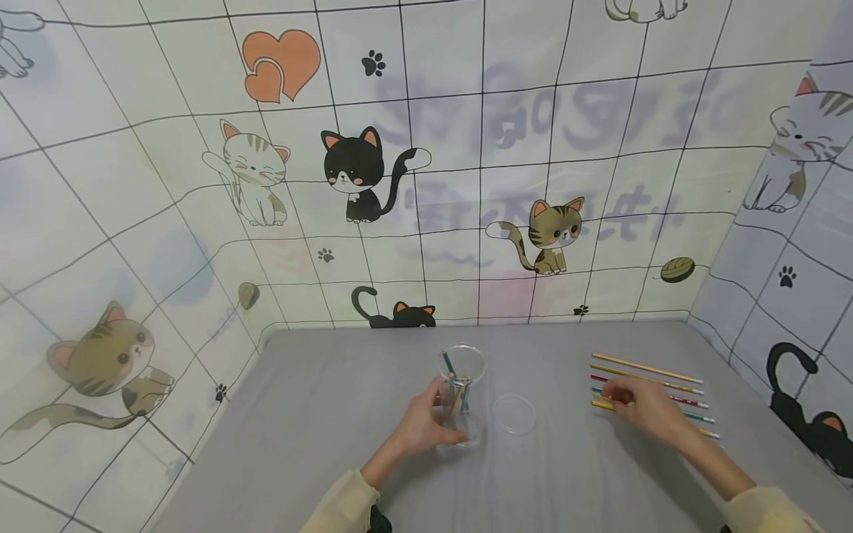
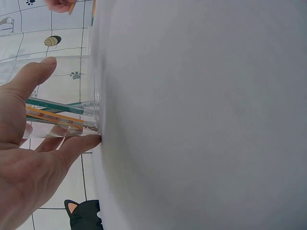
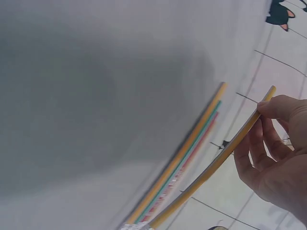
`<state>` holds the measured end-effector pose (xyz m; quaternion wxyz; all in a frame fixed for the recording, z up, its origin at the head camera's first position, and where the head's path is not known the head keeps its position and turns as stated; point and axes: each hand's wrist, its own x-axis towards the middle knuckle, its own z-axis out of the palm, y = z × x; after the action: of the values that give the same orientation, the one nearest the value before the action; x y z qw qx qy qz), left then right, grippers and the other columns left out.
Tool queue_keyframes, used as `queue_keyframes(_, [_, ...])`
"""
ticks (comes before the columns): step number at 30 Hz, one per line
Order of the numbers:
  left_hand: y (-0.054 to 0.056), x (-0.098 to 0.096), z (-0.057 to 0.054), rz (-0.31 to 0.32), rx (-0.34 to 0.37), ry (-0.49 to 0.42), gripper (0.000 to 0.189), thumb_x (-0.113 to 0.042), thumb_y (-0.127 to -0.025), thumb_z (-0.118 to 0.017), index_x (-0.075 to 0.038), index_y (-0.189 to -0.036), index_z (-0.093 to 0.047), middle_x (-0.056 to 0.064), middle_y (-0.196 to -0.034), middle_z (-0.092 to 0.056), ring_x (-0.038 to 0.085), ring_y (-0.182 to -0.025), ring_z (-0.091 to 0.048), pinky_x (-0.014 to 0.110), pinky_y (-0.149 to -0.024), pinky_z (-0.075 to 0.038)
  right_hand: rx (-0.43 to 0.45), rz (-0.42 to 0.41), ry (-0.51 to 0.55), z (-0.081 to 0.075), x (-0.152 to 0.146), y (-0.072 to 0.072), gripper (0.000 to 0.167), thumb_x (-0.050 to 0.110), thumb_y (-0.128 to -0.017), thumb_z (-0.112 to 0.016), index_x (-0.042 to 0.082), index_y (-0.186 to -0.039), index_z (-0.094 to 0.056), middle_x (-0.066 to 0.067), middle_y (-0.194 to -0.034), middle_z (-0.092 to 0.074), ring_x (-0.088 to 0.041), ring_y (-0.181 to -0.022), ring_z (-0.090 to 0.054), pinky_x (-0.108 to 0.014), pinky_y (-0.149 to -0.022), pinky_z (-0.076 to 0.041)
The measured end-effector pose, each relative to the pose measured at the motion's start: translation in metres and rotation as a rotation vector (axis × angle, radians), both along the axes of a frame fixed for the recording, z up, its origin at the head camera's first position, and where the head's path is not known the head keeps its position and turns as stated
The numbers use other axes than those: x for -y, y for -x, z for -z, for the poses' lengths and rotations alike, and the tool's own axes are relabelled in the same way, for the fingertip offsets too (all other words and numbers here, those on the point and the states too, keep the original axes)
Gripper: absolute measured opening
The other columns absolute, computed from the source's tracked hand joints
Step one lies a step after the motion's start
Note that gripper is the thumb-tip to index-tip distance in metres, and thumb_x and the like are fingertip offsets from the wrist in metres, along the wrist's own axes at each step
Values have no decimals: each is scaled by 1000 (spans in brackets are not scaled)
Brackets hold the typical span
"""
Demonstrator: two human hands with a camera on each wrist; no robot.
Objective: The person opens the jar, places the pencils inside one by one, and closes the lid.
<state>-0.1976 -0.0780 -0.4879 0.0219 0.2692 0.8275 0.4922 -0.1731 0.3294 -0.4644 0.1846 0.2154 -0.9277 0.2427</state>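
Observation:
My left hand grips a clear plastic cup standing on the grey table, thumb and fingers around its lower side. Inside lean several pencils, among them a green pencil and an orange-yellow pencil. To the right, my right hand is over a row of pencils. Its thumb and fingers pinch a yellow pencil near one end, raised off the cloth in the right wrist view. Beneath it lie another yellow pencil, a green pencil and a red-ended pencil.
A clear round lid lies just right of the cup. At the far side of the row rests a yellow pencil. Behind the grey tablecloth rises a white sheet with cat prints, which also covers both sides.

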Motion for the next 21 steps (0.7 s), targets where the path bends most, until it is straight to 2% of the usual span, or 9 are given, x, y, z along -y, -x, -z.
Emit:
queue_keyframes(3, [0,0,1,2,-1,2,87,-10,-69,-93,-22,-140,-45,5,-117,-58,36,-120,-56,38,-87,-56,-40,-19,25,-9,4,1,30,-15,-69,-79,9,-86,-71,6,-79,-64,-4,-68,-56,-26,-55,-49])
queue_keyframes(8, [1,1,2,7,1,0,88,-11,-69,-93,-22,-141,-44,6,-118,-58,36,-120,-56,36,-87,-56,-35,-47,83,-29,14,3,29,-16,-72,-77,5,-91,-71,3,-82,-65,-4,-71,-58,-25,-56,-51])
queue_keyframes(15, [1,1,1,5,16,-6,89,-8,-69,-93,-22,-141,-44,6,-119,-58,35,-121,-56,35,-88,-56,66,-16,121,-63,35,3,24,-11,-82,-72,6,-98,-70,2,-87,-66,-12,-78,-61,-26,-61,-54])
queue_keyframes(21, [1,1,1,8,16,-2,88,-10,-69,-93,-22,-142,-44,8,-122,-59,34,-120,-56,35,-88,-56,107,-40,170,-90,52,5,20,-7,-87,-69,6,-102,-70,3,-89,-66,-13,-81,-61,-27,-65,-56])
